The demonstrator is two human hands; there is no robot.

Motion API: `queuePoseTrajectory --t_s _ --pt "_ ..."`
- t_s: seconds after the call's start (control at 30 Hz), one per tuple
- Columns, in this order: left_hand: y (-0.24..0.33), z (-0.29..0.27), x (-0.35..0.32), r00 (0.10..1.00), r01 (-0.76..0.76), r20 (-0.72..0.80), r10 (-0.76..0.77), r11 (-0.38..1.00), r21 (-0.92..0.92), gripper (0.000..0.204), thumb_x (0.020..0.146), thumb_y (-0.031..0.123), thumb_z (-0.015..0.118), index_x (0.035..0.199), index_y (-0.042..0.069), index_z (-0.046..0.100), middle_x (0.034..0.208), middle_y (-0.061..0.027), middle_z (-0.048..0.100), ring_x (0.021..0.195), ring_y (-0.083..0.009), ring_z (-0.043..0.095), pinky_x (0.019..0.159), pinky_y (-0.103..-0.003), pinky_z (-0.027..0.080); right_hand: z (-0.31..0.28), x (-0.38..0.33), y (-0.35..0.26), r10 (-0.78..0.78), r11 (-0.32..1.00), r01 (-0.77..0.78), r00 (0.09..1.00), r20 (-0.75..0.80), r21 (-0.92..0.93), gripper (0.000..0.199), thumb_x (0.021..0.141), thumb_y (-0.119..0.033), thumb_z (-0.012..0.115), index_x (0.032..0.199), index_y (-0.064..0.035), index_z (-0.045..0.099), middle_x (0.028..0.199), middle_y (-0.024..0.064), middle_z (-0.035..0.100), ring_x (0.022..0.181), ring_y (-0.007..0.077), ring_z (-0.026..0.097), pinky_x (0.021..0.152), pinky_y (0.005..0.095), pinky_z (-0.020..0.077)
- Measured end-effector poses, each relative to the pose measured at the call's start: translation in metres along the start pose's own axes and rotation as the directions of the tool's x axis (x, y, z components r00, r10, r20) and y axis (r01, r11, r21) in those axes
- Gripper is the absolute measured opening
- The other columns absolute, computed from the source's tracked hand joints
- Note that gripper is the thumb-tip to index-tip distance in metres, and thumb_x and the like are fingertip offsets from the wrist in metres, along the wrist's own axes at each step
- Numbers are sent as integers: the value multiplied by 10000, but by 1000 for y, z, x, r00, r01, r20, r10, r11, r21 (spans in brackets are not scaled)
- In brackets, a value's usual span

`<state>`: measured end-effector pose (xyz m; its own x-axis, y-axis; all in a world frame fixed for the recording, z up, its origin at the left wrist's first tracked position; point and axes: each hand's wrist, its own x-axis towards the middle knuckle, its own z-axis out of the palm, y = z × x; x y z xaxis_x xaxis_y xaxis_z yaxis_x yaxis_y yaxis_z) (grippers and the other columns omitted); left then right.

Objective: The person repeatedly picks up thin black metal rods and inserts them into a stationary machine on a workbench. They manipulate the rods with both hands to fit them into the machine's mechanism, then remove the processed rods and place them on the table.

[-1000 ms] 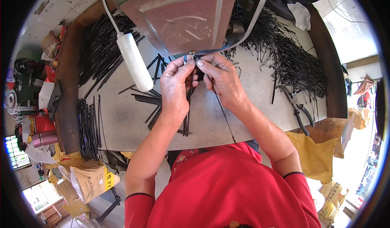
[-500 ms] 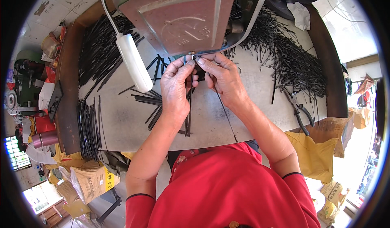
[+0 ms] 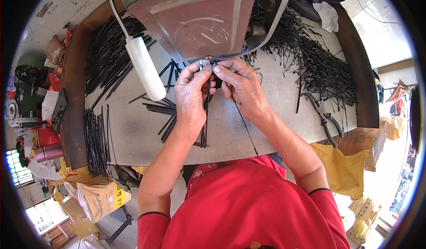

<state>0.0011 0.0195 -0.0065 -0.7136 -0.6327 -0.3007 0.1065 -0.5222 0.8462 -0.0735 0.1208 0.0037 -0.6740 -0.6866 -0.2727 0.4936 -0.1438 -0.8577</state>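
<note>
By the machine (image 3: 199, 22), the right hand (image 3: 243, 84) part-hides a rod (image 3: 244, 125).

On the bench (image 3: 133, 140), a strip pile (image 3: 113, 49) fills the far left corner, a bundle (image 3: 93, 136) the near left; loose strips (image 3: 160, 109) lie left of a thin rod (image 3: 245, 125); a heap (image 3: 326, 67) lines the right edge, pliers (image 3: 322, 112) before it; a machine (image 3: 199, 25) overhangs the far middle.

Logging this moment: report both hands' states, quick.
Left hand: closed, holding black strips.
Right hand: closed, holding a thin black rod.
</note>
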Motion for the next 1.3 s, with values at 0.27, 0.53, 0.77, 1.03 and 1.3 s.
queuePoseTrajectory --t_s 0.27,0.53,0.77,1.03,1.3 --pt "3 0 1 1000 23 8 -23 999 29 149 859 114 661 979 38 619 756 -7 599 610 -65 542 537 -201 445 -6 8 -3 34 990 -33 999 5 -136 184 880 -154 612 961 11 618 698 29 576 473 60 458 393 204 312" --pt "6 -2 1 999 45 -6 -45 990 135 142 853 109 651 950 36 577 743 -19 593 631 -91 559 582 -213 463 -11 11 -16 1 885 27 998 60 -464 223 874 -195 628 953 13 620 670 28 572 471 69 474 386 210 322" --pt "-5 -7 -22 994 18 103 -32 990 138 206 856 159 659 925 37 507 744 -67 626 621 -121 582 564 -226 442 -21 -7 6 82 992 -78 996 40 -102 263 897 -235 609 1011 1 591 660 24 573 475 52 456 369 191 274" --pt "-5 -10 -13 984 21 174 -48 988 151 247 839 187 686 869 65 473 740 -81 642 585 -122 593 541 -229 445 -19 -11 5 64 996 -61 997 48 -64 228 908 -210 586 1004 -3 595 659 18 574 484 48 453 374 182 265" --pt "1 -4 -14 986 -43 165 19 988 146 168 865 131 648 894 64 497 742 -77 627 616 -127 596 540 -231 437 -15 -8 -9 47 981 -32 996 75 -192 166 912 -161 557 947 -8 611 649 14 571 483 50 447 382 189 269"
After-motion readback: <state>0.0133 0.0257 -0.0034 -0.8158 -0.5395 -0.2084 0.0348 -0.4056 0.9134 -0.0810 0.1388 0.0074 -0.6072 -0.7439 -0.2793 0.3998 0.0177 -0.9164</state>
